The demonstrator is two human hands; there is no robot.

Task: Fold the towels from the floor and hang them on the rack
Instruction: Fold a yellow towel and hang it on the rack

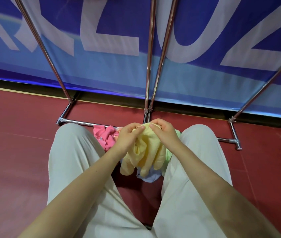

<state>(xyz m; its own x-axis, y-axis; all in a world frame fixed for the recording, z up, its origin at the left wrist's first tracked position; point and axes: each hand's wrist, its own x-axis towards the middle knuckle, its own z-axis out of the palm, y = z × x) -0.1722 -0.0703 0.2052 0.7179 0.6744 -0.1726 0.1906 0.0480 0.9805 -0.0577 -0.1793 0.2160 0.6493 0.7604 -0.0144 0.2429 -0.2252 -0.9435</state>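
Both hands clamp the yellow towel (146, 152): left hand (129, 134) and right hand (163, 133) sit close together, fingers and thumbs pinching its top edge, the rest hanging bunched between the knees. Looks like hunting for corners to start a fold; no fold made yet.

Progress, largest first. Rack (150, 54): chrome poles rising in front of a blue banner (112, 28), base bars on the red floor (24, 121). No towel shows on any pole in view; the top rails are out of frame, so hung count cannot be told. Judged from this, the task is early, or at least several towels remain.

Pile on the floor, between the legs and against the base bar: pink towel (105, 136) crumpled just left of the yellow one, green towel (169, 154) peeking out at the right, blue towel (150, 176) underneath. All unfolded, all still to do. A bit of patterned cloth shows beside the pink, too small to tell.

Containers: none in view, no basket or bin. Towels lie loose on the floor.

Left: fold yellow, hang it, then repeat for pink, green, blue.
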